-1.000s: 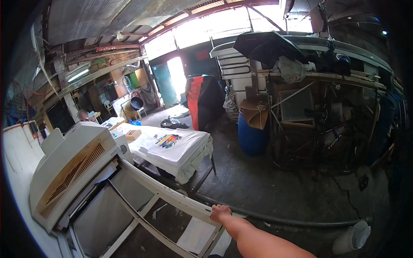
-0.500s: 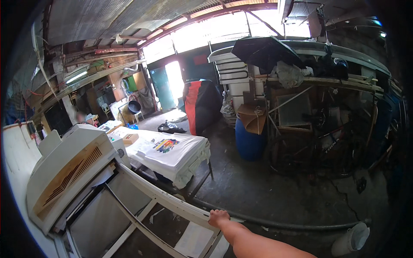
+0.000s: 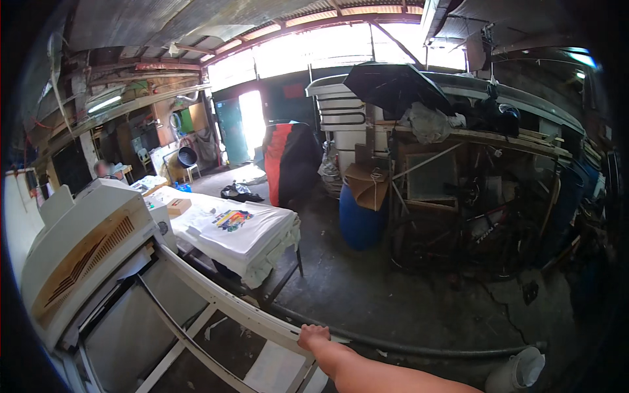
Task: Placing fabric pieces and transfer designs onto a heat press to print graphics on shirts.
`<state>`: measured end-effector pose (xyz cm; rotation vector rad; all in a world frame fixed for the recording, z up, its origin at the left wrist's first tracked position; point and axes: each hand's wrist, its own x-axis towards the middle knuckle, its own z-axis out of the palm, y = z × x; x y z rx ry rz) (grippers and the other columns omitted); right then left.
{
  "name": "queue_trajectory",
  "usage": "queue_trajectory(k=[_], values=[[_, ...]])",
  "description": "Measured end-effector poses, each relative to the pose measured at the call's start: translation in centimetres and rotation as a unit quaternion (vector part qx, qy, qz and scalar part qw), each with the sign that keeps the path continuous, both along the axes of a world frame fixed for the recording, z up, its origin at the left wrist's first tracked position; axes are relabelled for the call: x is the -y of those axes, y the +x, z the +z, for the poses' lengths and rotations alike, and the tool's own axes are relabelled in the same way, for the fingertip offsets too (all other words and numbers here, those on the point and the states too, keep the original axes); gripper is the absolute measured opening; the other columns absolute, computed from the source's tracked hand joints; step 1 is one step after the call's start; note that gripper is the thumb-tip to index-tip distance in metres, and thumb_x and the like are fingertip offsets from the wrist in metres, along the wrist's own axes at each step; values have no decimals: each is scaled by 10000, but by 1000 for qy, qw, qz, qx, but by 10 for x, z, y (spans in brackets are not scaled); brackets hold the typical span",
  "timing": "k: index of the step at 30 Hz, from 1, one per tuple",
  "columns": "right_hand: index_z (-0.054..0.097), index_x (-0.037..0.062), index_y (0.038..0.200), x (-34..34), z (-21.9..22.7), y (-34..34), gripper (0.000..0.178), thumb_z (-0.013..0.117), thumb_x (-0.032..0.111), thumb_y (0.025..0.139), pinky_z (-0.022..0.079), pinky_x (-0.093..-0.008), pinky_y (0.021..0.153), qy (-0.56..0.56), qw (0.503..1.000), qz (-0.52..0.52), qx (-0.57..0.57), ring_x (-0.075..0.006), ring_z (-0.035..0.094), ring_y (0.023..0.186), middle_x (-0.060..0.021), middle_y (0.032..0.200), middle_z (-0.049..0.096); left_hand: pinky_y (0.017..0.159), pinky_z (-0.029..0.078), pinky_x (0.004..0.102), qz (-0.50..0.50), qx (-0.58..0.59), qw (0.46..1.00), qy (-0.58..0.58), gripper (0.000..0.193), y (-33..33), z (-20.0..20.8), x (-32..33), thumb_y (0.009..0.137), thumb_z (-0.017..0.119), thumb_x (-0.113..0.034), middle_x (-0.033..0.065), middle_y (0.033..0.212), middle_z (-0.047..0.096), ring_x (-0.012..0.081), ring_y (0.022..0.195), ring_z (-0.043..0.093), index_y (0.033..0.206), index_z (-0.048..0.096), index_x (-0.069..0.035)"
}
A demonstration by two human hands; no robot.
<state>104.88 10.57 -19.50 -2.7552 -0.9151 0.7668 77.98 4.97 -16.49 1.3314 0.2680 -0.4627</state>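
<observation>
Plainly, the grip of the right hand [image 3: 314, 335] is closed over the near end of a curved white rail [image 3: 262, 321], fingers folded across its upper edge and the forearm reaching in from the lower right. The left hand is out of view, so I cannot tell its state. As things lie, I judge the hold on the rail made and its release not yet done; the rail looks joined to the rest of its open frame, with no part visibly lifted free. How much work is left, this single view does not settle.

Beneath the frame, near the right hand, lies a white sheet [image 3: 275, 368]. At the frame's far end stands a white machine housing [image 3: 124, 196] bearing a wood-toned slotted panel [image 3: 82, 262]. Beyond the rail, a desk [image 3: 300, 261] carries a white cloth [image 3: 203, 213] spread flat, with 1 multicoloured print [image 3: 231, 219] that appears finished; a small cardboard box [image 3: 178, 207] rests there too.

Farther out, a dark pipe [image 3: 419, 349] runs along the floor toward a white bucket [image 3: 514, 372]. A blue barrel [image 3: 360, 226] stands beside a cluttered rack, below an open black umbrella [image 3: 396, 88]. At the far left, 1 co-worker [image 3: 105, 170] is partly hidden behind the housing.
</observation>
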Motion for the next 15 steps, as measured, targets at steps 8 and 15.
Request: queue_trajectory(k=[8,15], values=[[588,73,1118,-2,8,-2,378,529,250,789,477,-426,880,43,999,24,-12,-304,599,1059,-149,1170,603,807,455,470,216,184,691,665,385,-3,-7,-41,800,609,-236,258,1053,578,421,948,555,1086,558,17],[570,77,1126,0,-2,0,379,521,268,802,481,-425,877,51,998,20,3,-310,602,1047,-148,1140,614,839,446,493,98,-63,836,536,350,0,-3,-39,803,503,-213,264,1048,586,432,974,552,1079,582,-13]])
